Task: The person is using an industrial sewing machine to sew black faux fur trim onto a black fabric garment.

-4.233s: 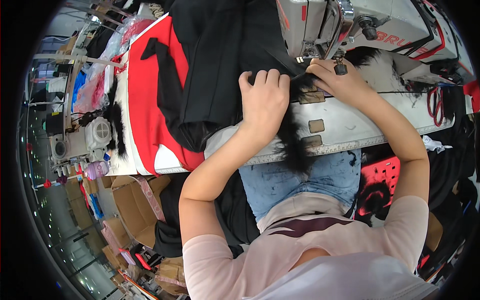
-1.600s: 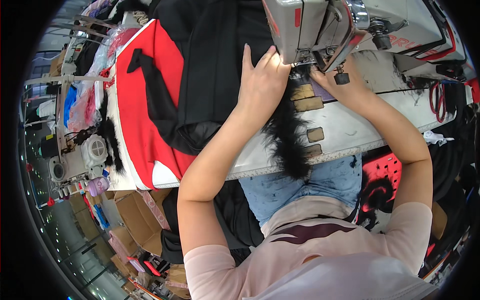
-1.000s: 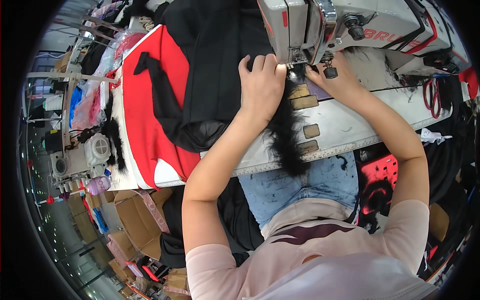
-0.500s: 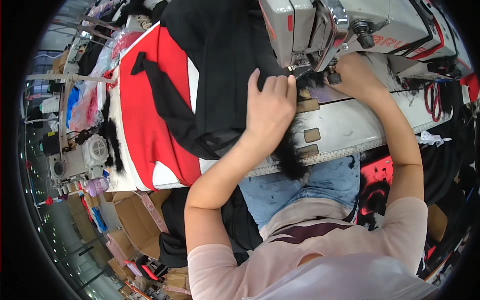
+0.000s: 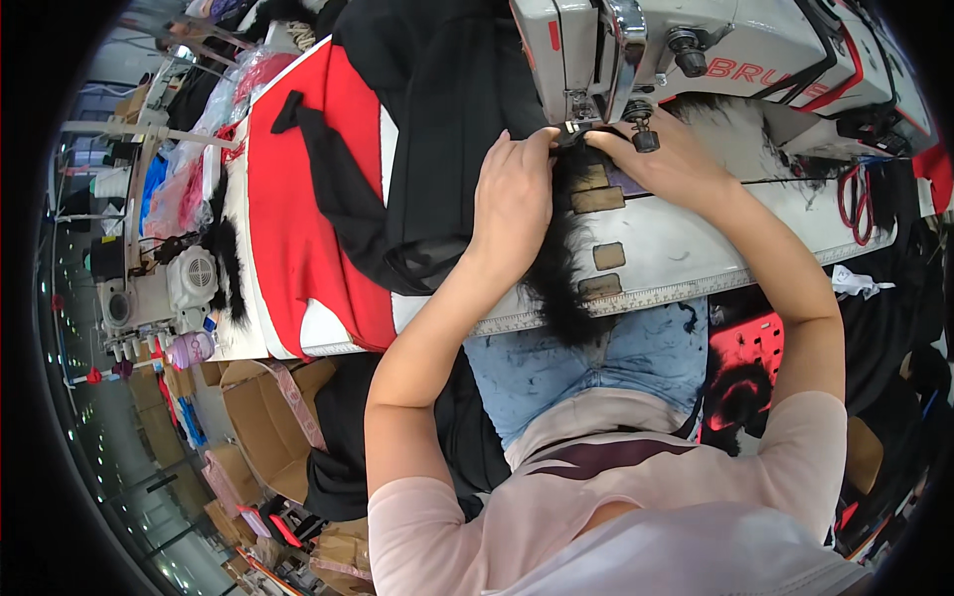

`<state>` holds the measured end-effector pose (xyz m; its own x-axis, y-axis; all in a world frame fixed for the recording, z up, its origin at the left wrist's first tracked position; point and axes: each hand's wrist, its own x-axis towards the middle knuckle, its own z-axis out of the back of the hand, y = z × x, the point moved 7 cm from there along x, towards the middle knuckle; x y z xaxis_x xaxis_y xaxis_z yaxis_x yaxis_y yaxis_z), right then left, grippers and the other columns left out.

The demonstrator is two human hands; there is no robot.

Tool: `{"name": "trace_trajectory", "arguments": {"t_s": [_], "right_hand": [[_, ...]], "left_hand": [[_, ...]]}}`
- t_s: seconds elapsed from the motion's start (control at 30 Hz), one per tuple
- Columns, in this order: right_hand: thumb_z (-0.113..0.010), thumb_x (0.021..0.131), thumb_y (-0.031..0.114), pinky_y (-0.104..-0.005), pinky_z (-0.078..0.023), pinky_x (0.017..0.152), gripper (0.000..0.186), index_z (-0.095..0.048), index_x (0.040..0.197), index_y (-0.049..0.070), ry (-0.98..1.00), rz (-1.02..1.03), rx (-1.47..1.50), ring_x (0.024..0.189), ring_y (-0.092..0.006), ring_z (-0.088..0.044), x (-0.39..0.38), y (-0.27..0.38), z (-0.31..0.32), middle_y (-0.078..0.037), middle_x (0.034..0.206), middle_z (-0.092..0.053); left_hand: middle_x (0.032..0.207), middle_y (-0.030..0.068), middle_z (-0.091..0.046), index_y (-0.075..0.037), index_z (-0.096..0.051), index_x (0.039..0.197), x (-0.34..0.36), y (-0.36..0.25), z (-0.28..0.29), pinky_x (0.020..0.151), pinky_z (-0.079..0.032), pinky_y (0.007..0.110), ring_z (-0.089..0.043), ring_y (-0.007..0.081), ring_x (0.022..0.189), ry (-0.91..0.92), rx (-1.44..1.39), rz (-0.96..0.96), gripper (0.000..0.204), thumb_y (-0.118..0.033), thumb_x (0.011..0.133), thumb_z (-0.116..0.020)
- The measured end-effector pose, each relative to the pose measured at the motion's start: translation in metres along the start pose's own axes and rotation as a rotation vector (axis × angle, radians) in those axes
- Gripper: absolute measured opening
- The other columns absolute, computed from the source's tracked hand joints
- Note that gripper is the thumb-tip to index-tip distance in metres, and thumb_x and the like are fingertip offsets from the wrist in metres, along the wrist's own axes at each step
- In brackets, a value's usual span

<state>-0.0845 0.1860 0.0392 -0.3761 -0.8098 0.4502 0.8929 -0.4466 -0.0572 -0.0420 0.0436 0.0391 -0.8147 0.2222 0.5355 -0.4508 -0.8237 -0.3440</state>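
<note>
A white sewing machine (image 5: 586, 60) stands at the far side, its presser foot (image 5: 576, 127) down by the black cloth. My left hand (image 5: 512, 199) lies on the black fabric (image 5: 437, 149), its fingers bent and pressed together on the edge just left of the foot. Close to the foot on the other side, my right hand (image 5: 671, 164) pinches the edge of a fluffy black fur trim (image 5: 566, 278), partly behind a black knob (image 5: 644, 137). From there the trim runs toward me and hangs over the table's front edge. The fingertips partly hide the seam.
Red fabric (image 5: 298, 209) and a black strip (image 5: 338, 189) lie on the white table (image 5: 686, 243) at left. A ruler tape (image 5: 676, 290) follows the front edge. Red-handled scissors (image 5: 855, 204) lie at right. Cardboard boxes (image 5: 263, 417) stand low at left.
My right hand has moved left from behind the knob to the fur beside the presser foot. My left hand has shifted slightly left and up, its fingertips now beside the foot.
</note>
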Motion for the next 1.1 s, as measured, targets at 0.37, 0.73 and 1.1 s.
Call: {"name": "trace_trajectory", "arguments": {"t_s": [0.37,0.73,1.1], "right_hand": [[-0.063,0.083,0.01,-0.0416,-0.05,0.088,0.031,-0.06,0.114,0.01,0.015,-0.03,0.05,0.102,-0.0334,-0.06,0.001,0.003,0.0,-0.009,0.113,-0.063],[-0.072,0.079,0.014,-0.0416,-0.05,0.085,0.025,-0.061,0.1,0.006,-0.052,-0.031,0.056,0.096,-0.0308,-0.063,0.0,-0.001,-0.003,-0.007,0.11,-0.065],[-0.071,0.083,0.018,-0.0424,-0.05,0.085,0.025,-0.06,0.103,0.009,0.02,-0.16,0.032,0.096,-0.0334,-0.06,0.0,0.0,-0.006,-0.006,0.112,-0.064]], "left_hand": [[0.096,0.0044,-0.061,-0.009,-0.065,0.11,0.001,-0.002,-0.006,0.103,-0.039,0.056,-0.06,0.0233,0.096,0.032,0.138,0.048,0.022,-0.008,0.088,-0.062],[0.107,0.0027,-0.06,-0.011,-0.07,0.113,-0.018,-0.018,-0.003,0.106,-0.035,0.061,-0.058,0.0215,0.104,0.048,0.253,0.032,0.032,-0.007,0.082,-0.062],[0.097,-0.0014,-0.061,-0.011,-0.07,0.101,-0.004,-0.019,-0.011,0.099,-0.038,0.059,-0.059,0.0173,0.09,-0.03,0.377,-0.004,0.021,-0.014,0.08,-0.069]]}}
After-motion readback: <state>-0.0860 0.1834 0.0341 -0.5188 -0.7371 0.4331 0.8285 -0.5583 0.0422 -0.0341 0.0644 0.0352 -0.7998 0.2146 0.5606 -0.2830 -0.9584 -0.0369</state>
